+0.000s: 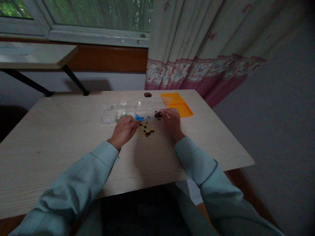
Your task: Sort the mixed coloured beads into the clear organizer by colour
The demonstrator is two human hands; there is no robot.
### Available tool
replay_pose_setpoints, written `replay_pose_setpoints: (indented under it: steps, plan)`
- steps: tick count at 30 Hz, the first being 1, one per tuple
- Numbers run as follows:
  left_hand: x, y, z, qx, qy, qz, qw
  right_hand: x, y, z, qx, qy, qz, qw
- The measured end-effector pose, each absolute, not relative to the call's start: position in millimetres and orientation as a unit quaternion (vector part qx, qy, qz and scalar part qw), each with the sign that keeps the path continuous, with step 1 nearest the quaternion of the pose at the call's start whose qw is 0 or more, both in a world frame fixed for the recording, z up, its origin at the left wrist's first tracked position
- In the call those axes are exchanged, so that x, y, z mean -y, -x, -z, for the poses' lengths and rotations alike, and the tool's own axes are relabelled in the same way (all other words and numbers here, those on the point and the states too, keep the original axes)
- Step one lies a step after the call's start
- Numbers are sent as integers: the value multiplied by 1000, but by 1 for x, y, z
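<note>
A pile of small yellow, cream and dark brown pieces (147, 132) lies loose on the table in front of a clear plastic compartment box (108, 112). The fingertips of my left hand (125, 128) reach the pile's left edge, fingers bent and drawn together; whatever may be between them is hidden. My right hand (172, 121) is pinched at the box's right-end compartment, which holds dark brown pieces (157, 114); anything in its fingertips is too small to make out. Blue pieces (139, 117) sit in a middle compartment. Green pieces (122, 116), partly behind my left hand, lie further left.
An orange tray-like case (180, 106) rests behind my right hand. The pale wooden table (73, 147) has a round cable hole (148, 94) at the back. A raised shelf (36, 55) on black legs stands back left. A curtain (182, 49) hangs behind.
</note>
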State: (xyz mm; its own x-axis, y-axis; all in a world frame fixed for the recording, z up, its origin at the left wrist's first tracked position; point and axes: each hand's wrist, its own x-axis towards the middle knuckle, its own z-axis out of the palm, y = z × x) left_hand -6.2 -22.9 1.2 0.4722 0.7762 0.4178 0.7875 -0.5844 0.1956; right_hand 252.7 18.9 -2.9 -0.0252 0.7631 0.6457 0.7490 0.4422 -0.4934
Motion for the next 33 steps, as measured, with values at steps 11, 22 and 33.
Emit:
replay_pose_setpoints:
  steps: [11,22,33]
  plan:
    - [27,-1,-6,449,868,209,33,-18,-252,2,714,529,-22,458]
    - [24,-6,0,467,858,206,57,-14,-249,1,717,524,-17,460]
    - [24,-7,0,471,853,218,47,-14,-246,0,728,520,-12,445]
